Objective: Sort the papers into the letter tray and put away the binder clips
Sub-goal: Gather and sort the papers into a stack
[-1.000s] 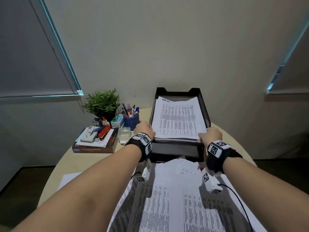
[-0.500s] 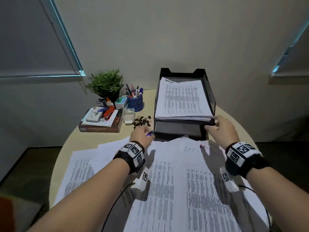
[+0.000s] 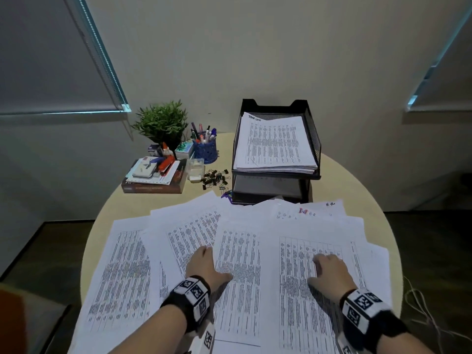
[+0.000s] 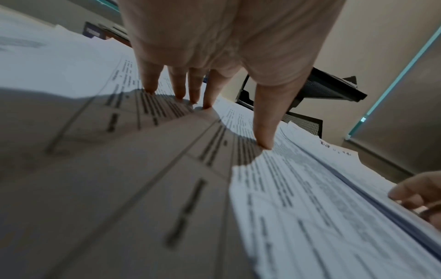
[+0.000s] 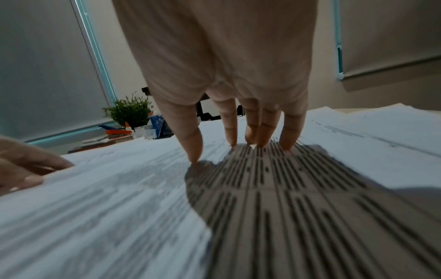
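Mostly hidden tabletop [image 3: 357, 175] under fanned printed papers [image 3: 240, 251]. Left hand [image 3: 204, 264], right hand [image 3: 329, 272]: fingertips press sheets, grasping nothing. Binder clips [image 3: 214, 178] beside letter tray [image 3: 310, 123]; lower tier shadowed.

2 hands [image 3: 204, 264] on papers [image 3: 237, 264], 1 two-tier letter tray [image 3: 313, 139], 1 pile binder clips [image 3: 214, 177] (too small to count), 1 plant [image 3: 161, 121], 1 pen cup [image 3: 205, 150], 1 book [image 3: 153, 186].

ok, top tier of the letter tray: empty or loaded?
Loaded. The letter tray top tier holds a stack of printed papers, its edges showing at the front.
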`<state>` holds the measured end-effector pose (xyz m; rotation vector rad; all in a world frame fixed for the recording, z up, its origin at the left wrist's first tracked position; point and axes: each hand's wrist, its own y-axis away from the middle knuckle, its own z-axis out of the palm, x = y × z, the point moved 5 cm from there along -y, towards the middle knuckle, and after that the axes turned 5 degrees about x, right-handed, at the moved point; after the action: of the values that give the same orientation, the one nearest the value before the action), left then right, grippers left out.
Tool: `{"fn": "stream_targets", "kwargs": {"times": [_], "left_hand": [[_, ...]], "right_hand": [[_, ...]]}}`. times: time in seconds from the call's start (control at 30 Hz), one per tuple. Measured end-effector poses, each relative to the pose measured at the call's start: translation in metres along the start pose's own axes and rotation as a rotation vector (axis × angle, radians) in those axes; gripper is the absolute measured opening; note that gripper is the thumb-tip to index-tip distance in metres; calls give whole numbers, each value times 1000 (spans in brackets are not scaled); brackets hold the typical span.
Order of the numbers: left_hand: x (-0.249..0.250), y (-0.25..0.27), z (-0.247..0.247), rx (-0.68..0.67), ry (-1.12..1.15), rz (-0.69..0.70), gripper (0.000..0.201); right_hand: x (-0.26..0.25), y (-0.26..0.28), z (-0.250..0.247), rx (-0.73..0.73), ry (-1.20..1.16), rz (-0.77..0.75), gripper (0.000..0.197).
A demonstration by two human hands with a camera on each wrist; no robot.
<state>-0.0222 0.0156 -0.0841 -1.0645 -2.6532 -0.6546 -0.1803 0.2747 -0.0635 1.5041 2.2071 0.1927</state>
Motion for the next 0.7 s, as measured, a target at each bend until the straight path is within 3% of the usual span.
{"fn": "stream_targets", "kwargs": {"times": [0.17,0.27,0.33,0.4,0.53,0.7], "left_hand": [[-8,4,5,17,56,-12,102],[-9,7,4,81,127,-33,70],[-7,9,4,128,150,-30,61],[-6,9,6,134,151,-32,65],[-7,7,13,141,144,-27,92],[-4,10,19,157,160,-18,67]], "right_hand": [[13,18,7,77,45,31,57],[25,23,4,90,28,97,66],[33,21,1,76,8,136,74],[40,17,0,65,-10,159,82],[48,11,-6,61,-57,199,97],[55,10,-7,34,-88,210,102]]}}
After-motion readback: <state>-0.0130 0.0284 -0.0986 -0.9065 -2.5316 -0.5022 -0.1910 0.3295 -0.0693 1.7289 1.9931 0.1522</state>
